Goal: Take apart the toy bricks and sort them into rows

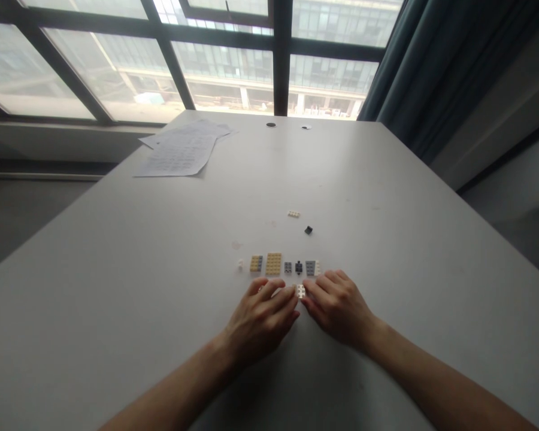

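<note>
Grey worktop [386, 197] bearing both hands: left hand [260, 317] and right hand [336, 305] pinch a small white brick [300, 291] between fingertips, at 6 o'clock of the brick row [281, 265]; slippage might scatter that row.

Both hands, left hand [261, 317] and right hand [336, 305], meet on the grey surface [117, 287] around a white brick [300, 291], with a row of bricks [278, 265] just beyond.
</note>
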Available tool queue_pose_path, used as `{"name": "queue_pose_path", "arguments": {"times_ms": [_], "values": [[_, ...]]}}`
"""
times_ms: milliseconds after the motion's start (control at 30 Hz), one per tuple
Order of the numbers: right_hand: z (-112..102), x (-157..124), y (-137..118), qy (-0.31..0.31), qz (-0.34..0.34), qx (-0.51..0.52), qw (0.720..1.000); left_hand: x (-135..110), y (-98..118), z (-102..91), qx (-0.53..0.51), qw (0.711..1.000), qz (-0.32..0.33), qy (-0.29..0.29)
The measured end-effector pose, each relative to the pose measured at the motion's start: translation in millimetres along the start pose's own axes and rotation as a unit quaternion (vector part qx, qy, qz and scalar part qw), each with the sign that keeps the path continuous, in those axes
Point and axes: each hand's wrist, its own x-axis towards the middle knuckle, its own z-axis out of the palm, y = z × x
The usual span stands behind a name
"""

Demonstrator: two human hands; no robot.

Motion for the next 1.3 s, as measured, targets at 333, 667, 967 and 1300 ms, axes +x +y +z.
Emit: {"name": "queue_pose_path", "arguments": {"times_ms": [333,667,967,1300], "values": [[2.5,-1.0,-1.7,0.001,0.011,0.014,1.000,0.6,0.6,-0.6,-0.009,1.000,-0.004,-0.016],[2.7,1.9,-4.9,0.012,0.012,0.011,1.000,-0.1,0.3,0.7,-0.014,1.000,-0.011,-0.018],[4.9,2.6,-6.2,0.016,0.016,0.014,1.000,0.2,-0.1,0.6,-0.012,1.000,-0.013,-0.015],[6.0,3.2,-4.8,0.017,0.016,0.020,1.000,-0.7,0.5,0.4,-0.004,1.000,-0.010,-0.013]]}}
